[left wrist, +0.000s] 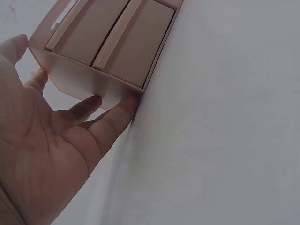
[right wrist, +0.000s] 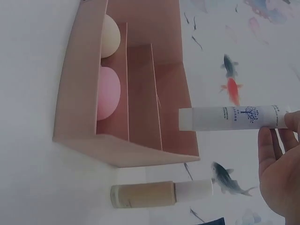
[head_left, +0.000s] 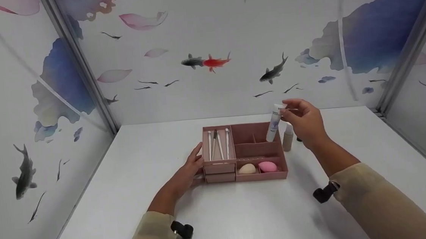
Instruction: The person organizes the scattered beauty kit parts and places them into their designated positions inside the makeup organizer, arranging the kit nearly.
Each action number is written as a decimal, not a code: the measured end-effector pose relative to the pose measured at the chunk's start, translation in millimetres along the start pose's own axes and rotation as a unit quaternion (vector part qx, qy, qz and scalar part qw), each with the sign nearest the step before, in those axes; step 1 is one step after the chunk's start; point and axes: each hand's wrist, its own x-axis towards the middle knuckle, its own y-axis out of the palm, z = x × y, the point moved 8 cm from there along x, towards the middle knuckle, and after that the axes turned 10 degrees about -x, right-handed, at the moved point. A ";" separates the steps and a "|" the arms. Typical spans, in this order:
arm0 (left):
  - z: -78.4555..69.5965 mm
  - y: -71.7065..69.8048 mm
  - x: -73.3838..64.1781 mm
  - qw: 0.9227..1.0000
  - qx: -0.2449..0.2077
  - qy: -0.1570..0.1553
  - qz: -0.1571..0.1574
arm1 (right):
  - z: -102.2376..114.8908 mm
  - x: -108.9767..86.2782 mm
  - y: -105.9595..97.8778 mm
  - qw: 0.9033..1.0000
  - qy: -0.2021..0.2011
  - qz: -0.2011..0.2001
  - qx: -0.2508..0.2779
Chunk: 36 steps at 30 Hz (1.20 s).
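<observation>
The head view looks forward and down past the far edge of the desk (head_left: 251, 215). The left wrist view, close and tilted, faces the organizer (left wrist: 77, 78); the right, rolled sideways, apparently off its front-right corner, shares the tube (right wrist: 225, 118) with head.

Sponges (head_left: 267, 166) in box (head_left: 261, 177); btl. (head_left: 287, 141) R

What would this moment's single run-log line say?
Left hand: touching side of pink rectangular organizer | Right hand: pinching white printed tube, angled down toward back compartment | Beside organizer: white-capped beige cylindrical bottle

Dim greyish light; soft glare, faint shadows on tabletop (head_left: 251, 219).
</observation>
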 end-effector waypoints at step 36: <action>-1.1 1.2 0.2 1.000 -0.027 0.003 0.009 | -26.6 22.0 128.2 0.994 0.012 0.087 -0.060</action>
